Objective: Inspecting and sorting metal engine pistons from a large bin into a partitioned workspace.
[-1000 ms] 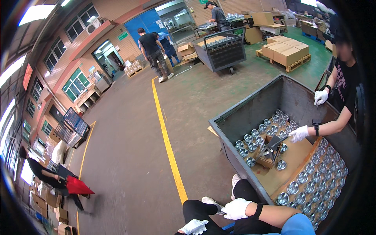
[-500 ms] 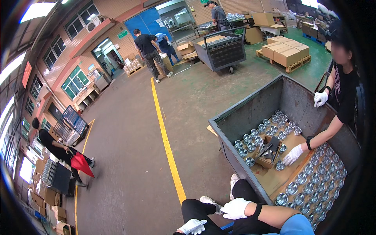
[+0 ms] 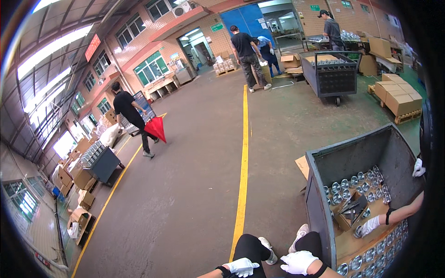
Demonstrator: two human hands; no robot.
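Note:
My left hand point(image 3: 242, 267), in a white glove with a black wristband, lies on my left thigh, fingers loosely stretched and nothing visible in them. On my right thigh rests my right hand point(image 3: 298, 262), gloved the same way, its fingers loose and apart from any part. Just right of it stands a grey metal bin point(image 3: 321, 211). Inside are rows of shiny round metal parts point(image 3: 356, 262) on brown cardboard point(image 3: 345, 242), and a small open carton point(image 3: 344, 222) of dark flat pieces. A co-worker's gloved hand point(image 3: 369, 226) reaches in and touches one round part point(image 3: 358, 231).
A yellow floor line point(image 3: 243, 180) runs ahead of me. A person point(image 3: 127, 109) with a red umbrella point(image 3: 155, 128) walks at left, near a loaded cart point(image 3: 103, 164). Farther off stand another grey cart point(image 3: 330, 76), boxes on a pallet point(image 3: 398, 95) and several people.
My view has turned left, so the bin and far carts sit farther right. The walking person has stepped on. My hands stay on my thighs; the co-worker's hand stays in the bin.

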